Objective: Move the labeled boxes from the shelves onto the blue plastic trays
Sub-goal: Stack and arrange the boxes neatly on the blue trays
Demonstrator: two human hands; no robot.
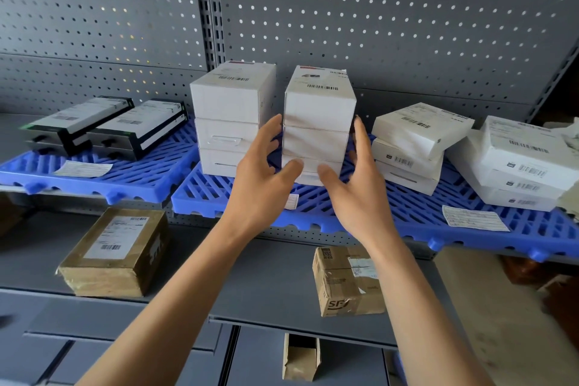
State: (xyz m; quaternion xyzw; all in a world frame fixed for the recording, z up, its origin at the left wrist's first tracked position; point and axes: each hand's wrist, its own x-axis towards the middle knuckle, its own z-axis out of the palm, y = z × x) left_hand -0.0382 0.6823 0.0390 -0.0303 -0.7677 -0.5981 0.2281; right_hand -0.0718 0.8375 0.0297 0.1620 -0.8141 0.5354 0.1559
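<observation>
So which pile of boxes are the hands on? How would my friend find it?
Look at the right blue tray on the upper shelf. It carries four piles of white boxes; pick the second pile from the left, three tall. It is the one with the left hand and right hand on either side of it, and it stands beside an equally tall pile.

We see the upper grey shelf (94,197) bearing two blue trays (407,207), one left of the hands (260,178), one beneath them. On the lower shelf (266,276) two brown parcels (116,254) sit, perhaps cardboard, flanking the forearms.
</observation>
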